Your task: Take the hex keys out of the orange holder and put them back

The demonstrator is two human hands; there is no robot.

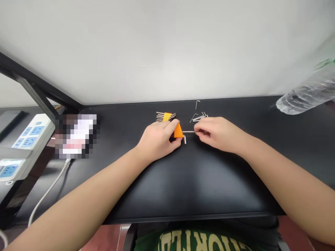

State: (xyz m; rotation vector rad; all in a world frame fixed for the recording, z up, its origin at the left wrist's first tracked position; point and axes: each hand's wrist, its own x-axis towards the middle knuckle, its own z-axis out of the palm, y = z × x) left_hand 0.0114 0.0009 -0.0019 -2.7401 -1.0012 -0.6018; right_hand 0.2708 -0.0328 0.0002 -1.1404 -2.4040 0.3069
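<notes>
My left hand [162,139] grips an orange hex key holder [178,131] between thumb and fingers, just above the black table. A short bent hex key end [185,139] sticks out at the holder's lower right. My right hand [216,134] pinches a straight hex key [188,131] whose other end meets the holder's right side; how deep it sits I cannot tell. Behind my left hand lies a second orange holder [166,116] with several hex keys in it. Loose L-shaped hex keys [200,117] lie just beyond my right fingers, and a small hex key [196,104] is farther back.
A clear plastic bottle [300,99] is at the back right against the white wall [167,52]. On the left are a blurred-out phone-like object [77,136] with a white cable [49,191], a power strip [28,139] and a black metal frame [39,94]. The table's front edge [188,219] is near my body.
</notes>
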